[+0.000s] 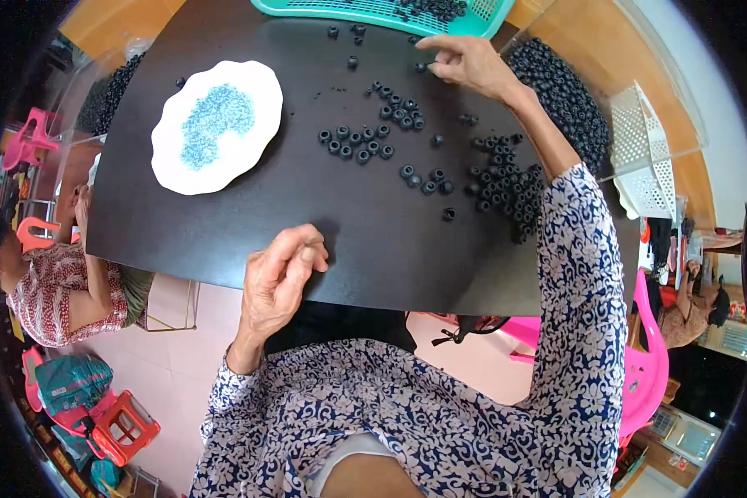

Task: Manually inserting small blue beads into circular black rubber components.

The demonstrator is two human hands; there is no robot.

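My right hand [471, 62] reaches across the dark table [224, 232] to its far side, fingertips pinched on a small black bead [421, 67] just below the teal basket [373, 12]. My left hand [280, 278] rests at the near table edge, fingers curled with thumb against fingertips; whether anything is in it cannot be told. Several black ring beads [361, 143] lie in loose groups mid-table, with a denser pile [506, 187] under my right forearm. A white scalloped plate [216, 124] with tiny blue beads sits on the left.
Clear bags of black beads sit at the right [560, 91] and far left [112, 91] table edges. A white plastic basket [647, 153] stands at right. Another person in a patterned shirt [54, 290] sits at lower left. Pink and red chairs [120, 423] surround the table.
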